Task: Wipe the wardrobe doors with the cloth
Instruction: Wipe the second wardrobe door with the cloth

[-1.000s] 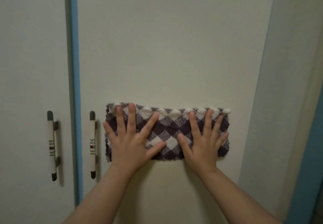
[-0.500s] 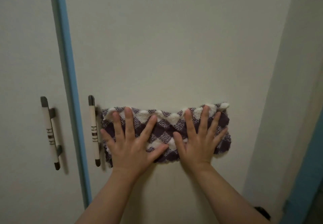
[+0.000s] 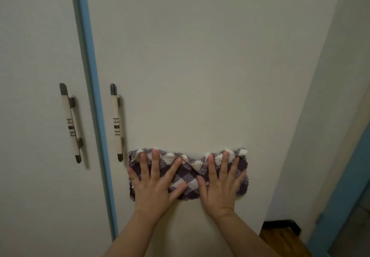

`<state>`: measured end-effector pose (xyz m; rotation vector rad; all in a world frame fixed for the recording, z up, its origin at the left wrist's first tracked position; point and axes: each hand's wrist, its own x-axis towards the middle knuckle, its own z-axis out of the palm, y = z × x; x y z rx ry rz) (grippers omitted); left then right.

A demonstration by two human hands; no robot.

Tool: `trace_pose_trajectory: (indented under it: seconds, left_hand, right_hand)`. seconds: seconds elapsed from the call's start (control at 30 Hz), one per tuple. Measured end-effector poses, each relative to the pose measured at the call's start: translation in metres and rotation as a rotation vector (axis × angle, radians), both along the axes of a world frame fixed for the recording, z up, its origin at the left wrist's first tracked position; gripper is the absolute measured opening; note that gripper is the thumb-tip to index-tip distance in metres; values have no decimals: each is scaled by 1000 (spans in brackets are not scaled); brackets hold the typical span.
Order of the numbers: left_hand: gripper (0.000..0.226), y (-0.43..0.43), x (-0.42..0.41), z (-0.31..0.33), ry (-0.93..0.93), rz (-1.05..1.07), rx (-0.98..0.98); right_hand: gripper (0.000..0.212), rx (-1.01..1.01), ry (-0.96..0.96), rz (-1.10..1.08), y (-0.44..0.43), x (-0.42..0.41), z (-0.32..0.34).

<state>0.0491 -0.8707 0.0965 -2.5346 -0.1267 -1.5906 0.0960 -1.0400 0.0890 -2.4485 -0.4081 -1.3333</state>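
A purple-and-white checked cloth, folded into a wide strip, lies flat against the right wardrobe door, just below the level of its handle. My left hand presses on the cloth's left half with its fingers spread. My right hand presses on the right half the same way. The cloth's top edge dips in the middle between my hands. The left wardrobe door is beside it, across a blue vertical strip.
Each door has a pale bar handle, the left handle and the right handle, which ends close to the cloth's upper left corner. A pale wall adjoins on the right, with a blue frame and wooden floor below.
Both hands have slid the cloth down the right door, from level with the handle's top to level with its bottom. The cloth's top edge has sagged in the middle.
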Motion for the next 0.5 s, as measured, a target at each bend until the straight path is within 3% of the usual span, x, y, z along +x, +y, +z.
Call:
trace_pose_trajectory:
  seconds: [0.17,0.33,0.5]
  left_hand:
    - [70,-9,3,35,-29,-10,-63]
    - [63,-18,22,119,-154,4,-120]
    - [62,-38,37,156,-236,-8,-117]
  right_hand:
    - [65,129,35,55,20,-8,33]
    - [61,296,-97,38,40,6,127]
    - [57,111,-331,10,8,34,165]
